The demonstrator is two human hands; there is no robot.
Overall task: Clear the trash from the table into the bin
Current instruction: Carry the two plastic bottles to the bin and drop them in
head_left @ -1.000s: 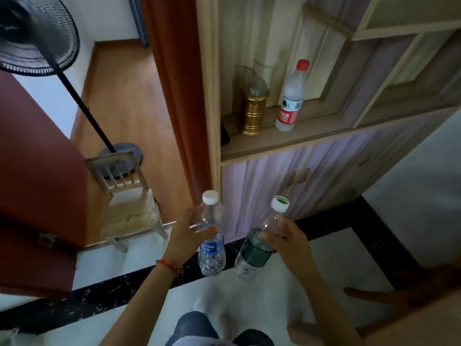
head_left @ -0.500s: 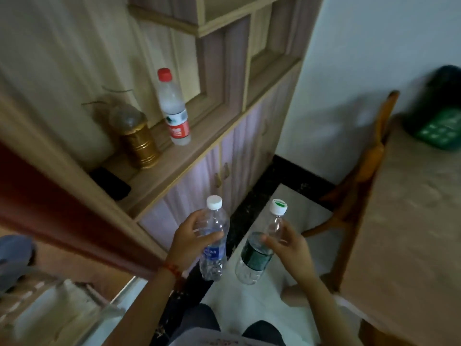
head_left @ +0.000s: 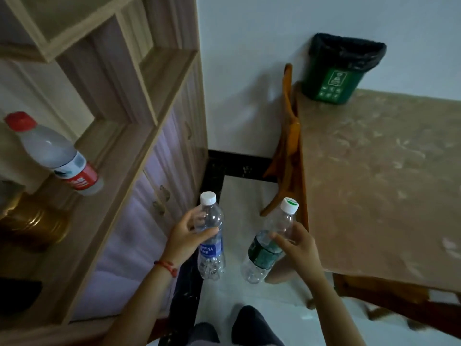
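Observation:
My left hand (head_left: 183, 239) grips a clear plastic bottle with a blue label and white cap (head_left: 210, 239), held upright over the floor. My right hand (head_left: 299, 245) holds a second clear bottle with a dark green label and a white-and-green cap (head_left: 268, 245), tilted a little to the right. A small green bin with a black liner (head_left: 336, 71) stands at the far left corner of the table (head_left: 374, 183), against the wall, well beyond both hands.
A wooden shelf unit (head_left: 119, 171) on my left carries a red-capped bottle (head_left: 53, 153) and a gold-coloured container (head_left: 32, 221). An orange wooden chair (head_left: 287, 146) is tucked at the table's left edge. White floor tiles with a black border lie between shelf and table.
The view has swung to the right: the fan, small chair and doorway have gone, and the table and green bin have come into view. Both hands still hold their bottles.

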